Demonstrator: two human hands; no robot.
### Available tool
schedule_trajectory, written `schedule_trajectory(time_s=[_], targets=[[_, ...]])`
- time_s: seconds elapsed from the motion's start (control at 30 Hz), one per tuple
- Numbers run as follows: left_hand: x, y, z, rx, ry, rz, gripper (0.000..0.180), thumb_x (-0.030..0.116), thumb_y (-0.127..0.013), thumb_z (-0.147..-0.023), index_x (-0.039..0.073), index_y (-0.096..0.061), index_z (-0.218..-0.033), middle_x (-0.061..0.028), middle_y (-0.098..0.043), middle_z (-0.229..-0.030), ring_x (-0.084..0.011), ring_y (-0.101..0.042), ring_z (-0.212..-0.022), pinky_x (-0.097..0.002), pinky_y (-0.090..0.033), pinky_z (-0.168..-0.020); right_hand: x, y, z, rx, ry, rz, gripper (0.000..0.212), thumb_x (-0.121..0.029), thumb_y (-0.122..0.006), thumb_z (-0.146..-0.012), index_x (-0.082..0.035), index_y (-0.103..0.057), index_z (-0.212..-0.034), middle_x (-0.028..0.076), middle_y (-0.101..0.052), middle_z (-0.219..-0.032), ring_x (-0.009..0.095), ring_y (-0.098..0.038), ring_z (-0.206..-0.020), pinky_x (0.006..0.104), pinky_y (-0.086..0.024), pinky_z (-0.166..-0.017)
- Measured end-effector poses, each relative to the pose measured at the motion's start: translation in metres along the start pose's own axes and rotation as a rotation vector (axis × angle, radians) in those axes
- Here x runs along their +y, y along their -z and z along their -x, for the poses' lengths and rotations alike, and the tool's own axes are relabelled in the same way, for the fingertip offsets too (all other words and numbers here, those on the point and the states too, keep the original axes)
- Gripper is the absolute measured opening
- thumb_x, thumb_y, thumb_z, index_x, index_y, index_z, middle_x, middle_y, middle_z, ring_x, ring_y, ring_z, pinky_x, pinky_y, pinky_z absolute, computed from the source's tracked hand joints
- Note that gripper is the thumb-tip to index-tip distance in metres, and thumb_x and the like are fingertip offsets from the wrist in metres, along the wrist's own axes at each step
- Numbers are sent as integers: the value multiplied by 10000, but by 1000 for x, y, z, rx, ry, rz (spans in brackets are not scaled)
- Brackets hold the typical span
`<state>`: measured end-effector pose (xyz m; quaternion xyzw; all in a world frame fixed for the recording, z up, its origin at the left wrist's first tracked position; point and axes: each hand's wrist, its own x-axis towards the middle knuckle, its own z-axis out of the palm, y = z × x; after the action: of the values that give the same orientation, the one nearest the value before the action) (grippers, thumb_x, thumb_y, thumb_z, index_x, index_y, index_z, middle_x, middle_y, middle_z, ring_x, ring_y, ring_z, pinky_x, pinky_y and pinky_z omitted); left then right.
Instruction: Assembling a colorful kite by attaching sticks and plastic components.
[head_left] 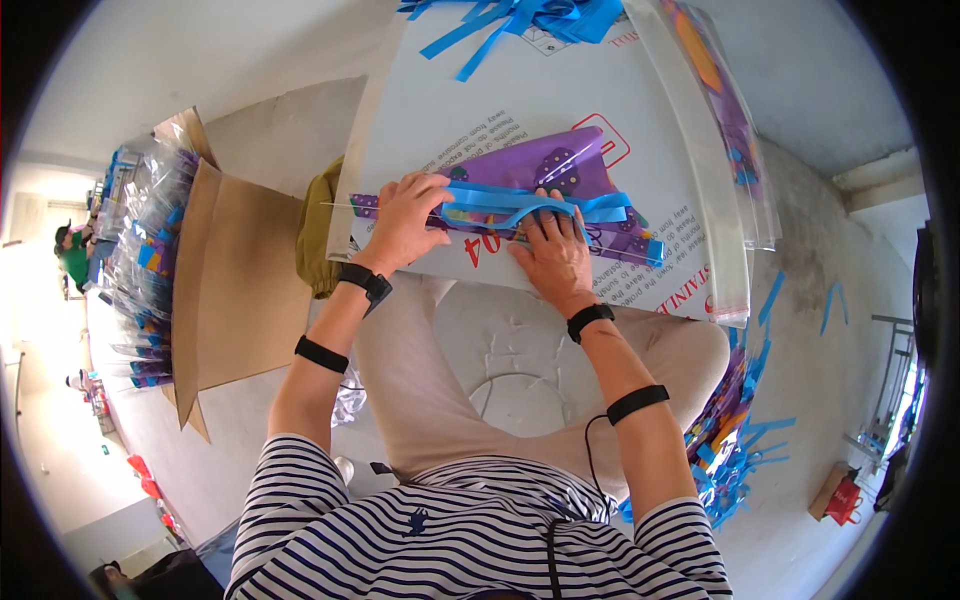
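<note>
A folded, glossy purple plastic sheet (575, 150) with a dotted print lies across the white board on my lap. Flat blue ribbons (490, 197) run along its length, and a thin rod sticks out past its left end. My left hand (405, 222) grips the left part of the bundle, fingers curled over it with the thumb on the near side. My right hand (558, 258) rests on the middle, its fingers stretched over the ribbon and the thumb apart. Part of the sheet is hidden under both hands.
More blue ribbon strips (565, 18) lie at the board's (440, 90) far edge. Clear plastic sleeves (735, 270) line its right side. To the left stands a cardboard box (240, 275) of packed, clear-wrapped pieces (150, 240). Purple pieces with blue ribbons (725, 470) lie at lower right.
</note>
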<state>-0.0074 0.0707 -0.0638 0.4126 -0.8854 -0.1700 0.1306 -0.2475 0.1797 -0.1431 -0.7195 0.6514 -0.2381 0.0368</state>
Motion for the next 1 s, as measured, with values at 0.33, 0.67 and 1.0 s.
schedule_trajectory(time_s=[0.33,0.67,1.0], targets=[[-34,-28,-8,218,16,221,172,39,-787,-719,83,-639,-795,-26,-723,-1039,-259,-655,-1027,-419,-469,-862,0,0,0,-21,22,39,584,-460,-620,-944,-134,-566,-1426,122,-401,-1587,342,-320,-1488,539,-207,-1232],[-32,-28,-14,312,109,233,262,66,-771,-758,99,-669,-997,-51,-722,-974,-279,-658,-989,-422,-450,-876,1,-2,0,-30,27,71,634,-479,-572,-977,-148,-475,-1509,143,-379,-1594,333,-284,-1508,543,-205,-1233],[33,-46,-51,84,-59,-108,808,363,-924,-538,142,-628,-1256,-64,-648,-1181,-288,-527,-1218,-525,-309,-1034,0,-1,0,-50,9,51,661,-466,-609,-951,-139,-467,-1507,143,-380,-1592,338,-297,-1501,540,-215,-1227]])
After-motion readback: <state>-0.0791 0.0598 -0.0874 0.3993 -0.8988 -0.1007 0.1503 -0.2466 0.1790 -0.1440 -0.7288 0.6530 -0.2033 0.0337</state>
